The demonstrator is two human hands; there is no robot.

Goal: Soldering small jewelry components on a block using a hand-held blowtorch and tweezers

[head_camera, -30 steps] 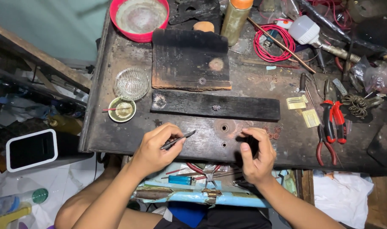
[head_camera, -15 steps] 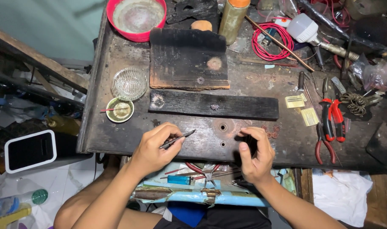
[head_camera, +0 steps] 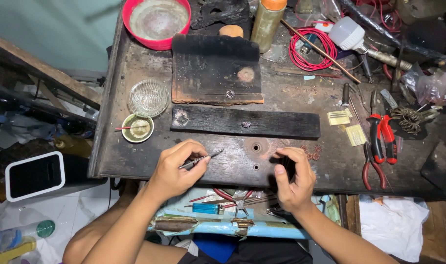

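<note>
From the head view, the left hand point(head_camera: 176, 171) rests on the near edge of the bench point(head_camera: 135, 161). Its fingers pinch thin metal tweezers point(head_camera: 202, 159) the way you hold a pencil. The tips point toward the middle of the bench, maybe so they can pick up something tiny.

The right hand point(head_camera: 292, 180) also sits at the near edge, near the left hand. It is curled around a small dark thing point(head_camera: 289, 166). I cannot tell what that thing is, because the fingers hide most of it. Both wrists lean on the bench, and I think this keeps the hands steady.

A long black wood block point(head_camera: 245, 122) lies across the middle of the bench, just past the hands. A tiny round metal piece point(head_camera: 246, 124) sits on it. A bigger burnt board point(head_camera: 215, 71) lies behind it with another tiny piece point(head_camera: 230, 94) on its near edge.

Now the bowls. A small green dish point(head_camera: 137, 128) sits near the left edge with a thin red stick lying across it and some pale stuff inside. A clear glass bowl point(head_camera: 148, 98) is just behind it and looks empty. A red bowl point(head_camera: 157, 22) sits at the far left corner and holds cloudy water.

Red pliers point(head_camera: 379, 137) lie near the right edge, well apart from the hands.
</note>
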